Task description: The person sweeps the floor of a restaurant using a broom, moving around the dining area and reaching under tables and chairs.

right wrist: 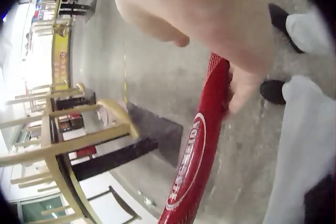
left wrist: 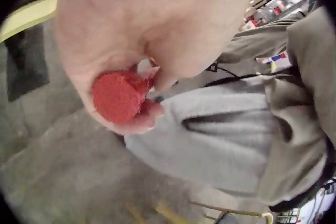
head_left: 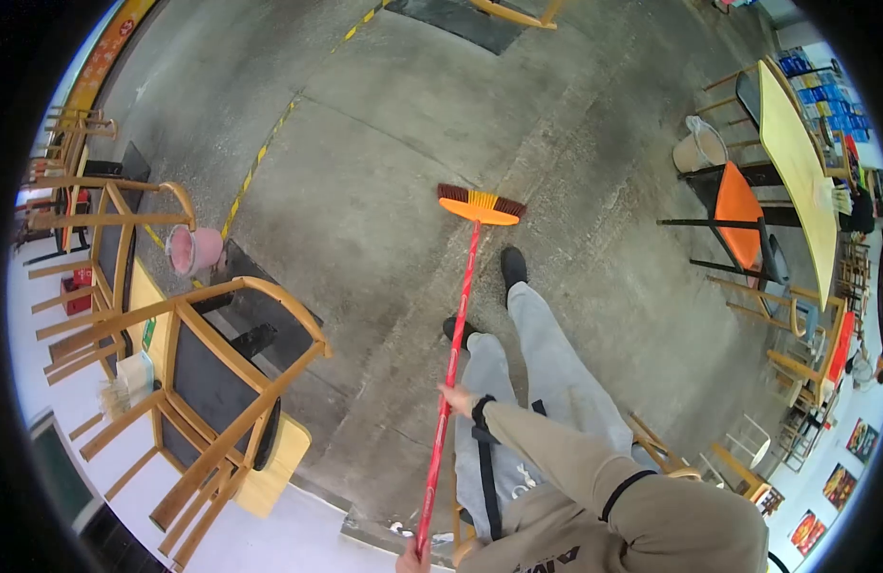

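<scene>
A broom with an orange head and dark red and yellow bristles lies with its head on the floor, in front of the person's shoes. Its long red handle slants down toward the body. At the top end, my left hand grips the handle; in the left wrist view the round red handle end pokes out of the curled fingers. Farther down the shaft, my right hand holds the handle, its fingers passing behind the red shaft in the right wrist view.
Wooden chairs sit upside down on a table at left, near a pink bucket. At right stand a pale bucket, an orange chair and a yellow table. Yellow-black tape marks the concrete floor.
</scene>
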The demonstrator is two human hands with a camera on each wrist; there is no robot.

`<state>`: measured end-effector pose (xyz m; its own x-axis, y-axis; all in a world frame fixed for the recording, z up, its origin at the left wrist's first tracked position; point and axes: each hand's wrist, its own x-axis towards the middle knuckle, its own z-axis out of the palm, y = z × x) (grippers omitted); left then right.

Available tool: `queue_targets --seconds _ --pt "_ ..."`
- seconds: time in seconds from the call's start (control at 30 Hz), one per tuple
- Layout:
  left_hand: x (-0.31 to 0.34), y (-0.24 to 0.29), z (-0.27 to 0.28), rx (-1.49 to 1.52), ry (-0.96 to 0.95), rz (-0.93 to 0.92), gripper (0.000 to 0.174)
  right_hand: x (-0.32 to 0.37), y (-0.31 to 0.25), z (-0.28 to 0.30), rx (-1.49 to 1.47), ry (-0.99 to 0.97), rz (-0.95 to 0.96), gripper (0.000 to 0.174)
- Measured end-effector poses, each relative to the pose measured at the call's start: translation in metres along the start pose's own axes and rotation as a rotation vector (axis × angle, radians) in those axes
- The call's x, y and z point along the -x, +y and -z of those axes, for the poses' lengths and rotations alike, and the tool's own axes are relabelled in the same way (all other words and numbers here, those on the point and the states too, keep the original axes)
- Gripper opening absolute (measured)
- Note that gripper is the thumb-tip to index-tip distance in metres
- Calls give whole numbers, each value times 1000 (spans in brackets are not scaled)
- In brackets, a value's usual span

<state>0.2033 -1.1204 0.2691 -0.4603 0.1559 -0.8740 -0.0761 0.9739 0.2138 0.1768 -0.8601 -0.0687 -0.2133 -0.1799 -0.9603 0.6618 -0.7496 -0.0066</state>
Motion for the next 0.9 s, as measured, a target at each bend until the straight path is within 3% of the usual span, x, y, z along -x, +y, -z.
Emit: queue_targets --seconds 0.03,0.1,0.17,0.2,0.27,0.3,0.33,0.4,0.47,0.53,0.57,0.6,0.63,0.67,0.8,0.83,0.87,0.9 --pt "6 -6 -3 -186 -65 86 40 0 9 -4 -9 -3 3 40" --pt "7 -32 -29 -187 -15 31 41 -2 18 -7 113 221 152 33" --pt "4 -34 -38 -197 -16 36 46 18 7 -6 121 275 245 31" --pt "1 -24 -36 -201 -27 28 46 22 6 -3 145 318 337 28" --pt "-7 -4 -28 -309 -55 -2 49 17 -14 8 223 238 246 30" --pt "-19 -1 -32 -242 9 -69 49 -7 -15 13 187 378 339 33" --pt "-33 20 -31 -249 10 -71 49 -20 -19 18 146 517 432 35" --pt "-73 82 -26 -408 -56 -83 30 -13 -75 49 181 501 390 39" --pt "-125 101 -37 -452 -50 -158 30 9 -146 88 107 466 499 32" --pt "-167 178 -36 -454 -32 -245 34 15 -217 148 281 397 566 29" --pt "-190 211 -41 -458 -12 -301 34 7 -242 168 193 641 699 29" --pt "-215 242 -49 -463 9 -354 34 -34 -267 207 280 860 701 31" --pt "-238 275 -57 -471 37 -424 34 1 -308 238 323 716 654 33" --pt "-263 309 -68 -480 65 -498 34 -27 -331 280 204 687 724 32" --pt "-331 447 -106 -498 90 -690 32 33 -425 390 211 826 819 19" --pt "-336 483 -111 -474 84 -722 31 34 -437 419 113 777 769 21" --pt "-339 516 -117 -477 64 -734 29 7 -440 454 30 913 740 38" --pt "-339 547 -118 -412 41 -793 28 9 -438 470 48 946 745 44"
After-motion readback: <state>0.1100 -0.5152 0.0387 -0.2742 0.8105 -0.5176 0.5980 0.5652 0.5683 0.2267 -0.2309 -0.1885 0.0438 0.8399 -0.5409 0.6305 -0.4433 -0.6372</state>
